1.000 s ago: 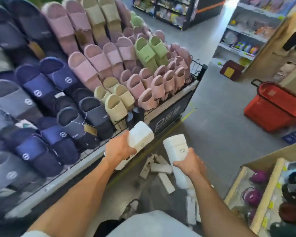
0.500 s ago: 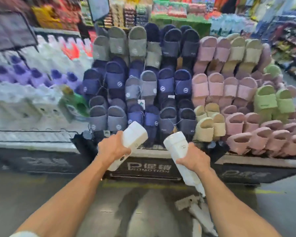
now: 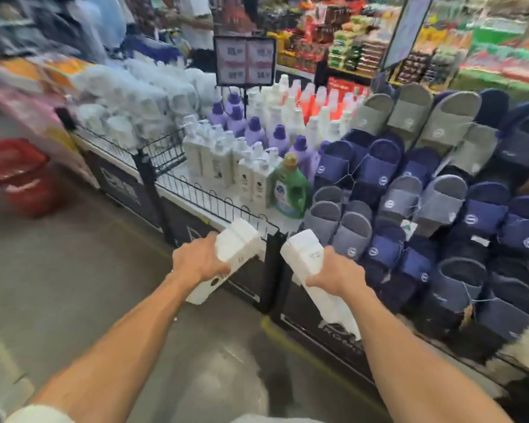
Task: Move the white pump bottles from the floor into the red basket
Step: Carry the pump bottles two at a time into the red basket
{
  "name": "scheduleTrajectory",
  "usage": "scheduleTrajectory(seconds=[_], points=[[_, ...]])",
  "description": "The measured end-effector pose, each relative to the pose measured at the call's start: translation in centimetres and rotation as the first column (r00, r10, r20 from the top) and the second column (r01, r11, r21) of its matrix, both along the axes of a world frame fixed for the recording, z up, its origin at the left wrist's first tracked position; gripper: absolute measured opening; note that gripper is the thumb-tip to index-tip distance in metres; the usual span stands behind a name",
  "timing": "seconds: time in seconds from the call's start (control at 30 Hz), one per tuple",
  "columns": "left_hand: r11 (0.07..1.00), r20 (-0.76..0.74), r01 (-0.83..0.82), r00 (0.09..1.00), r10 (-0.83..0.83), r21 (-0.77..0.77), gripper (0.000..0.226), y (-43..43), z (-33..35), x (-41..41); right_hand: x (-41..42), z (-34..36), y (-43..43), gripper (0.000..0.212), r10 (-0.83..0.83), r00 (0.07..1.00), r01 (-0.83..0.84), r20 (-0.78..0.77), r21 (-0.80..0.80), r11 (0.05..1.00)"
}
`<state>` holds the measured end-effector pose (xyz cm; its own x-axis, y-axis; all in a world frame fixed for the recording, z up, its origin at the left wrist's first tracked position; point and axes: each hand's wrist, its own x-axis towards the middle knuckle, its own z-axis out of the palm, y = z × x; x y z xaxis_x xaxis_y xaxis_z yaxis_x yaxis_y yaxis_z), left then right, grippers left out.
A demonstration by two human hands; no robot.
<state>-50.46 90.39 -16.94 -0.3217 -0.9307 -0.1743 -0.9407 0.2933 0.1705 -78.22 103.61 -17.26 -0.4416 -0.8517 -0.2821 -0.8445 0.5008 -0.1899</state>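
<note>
Grasp | left hand (image 3: pixel 200 264) clutches left bottle (image 3: pixel 237 244) | right hand (image 3: pixel 338 274) clutches right bottle (image 3: pixel 303 254) (red basket (image 3: pixel 31 190) far left)

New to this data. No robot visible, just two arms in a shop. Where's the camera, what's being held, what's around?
There is no machine. A person wears one wide-angle camera on the head, looking forward and down, so the arms are their own. The left hand grips a white pump bottle, and the right hand grips a second white pump bottle. Ahead is a display stand with slippers and shelved bottles. The red basket, blurred, is at far left.
</note>
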Motion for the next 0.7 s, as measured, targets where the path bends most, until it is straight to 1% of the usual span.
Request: scheduleTrajectory(seconds=[0.1,0.3,0.47,0.57,0.7], points=[[0.994,-0.003,-0.110,0.994,0.110,0.007,0.073,-1.3,-0.1,4.5,3.5,0.4,-4.8,0.082,0.149,0.989,-0.148,-0.024,0.030,0.988],[0.944,-0.002,-0.326,0.945,0.326,0.047,0.071,-3.3,-0.3,11.9,9.6,1.2,-13.7,0.068,0.388,0.921,-0.386,-0.029,0.044,0.921],[0.867,-0.005,-0.497,0.867,0.498,0.031,0.067,-4.3,-0.6,16.1,13.7,1.1,-20.3,0.068,0.560,0.826,-0.558,-0.062,0.050,0.828],[0.821,-0.004,-0.571,0.821,0.571,0.023,0.067,-4.8,-0.7,17.9,15.7,0.9,-23.6,0.072,0.627,0.775,-0.626,-0.083,0.035,0.779],[0.749,0.009,-0.663,0.749,0.663,0.020,0.065,-4.8,-0.5,20.3,18.4,0.5,-27.8,0.076,0.712,0.699,-0.710,-0.074,0.053,0.702]])
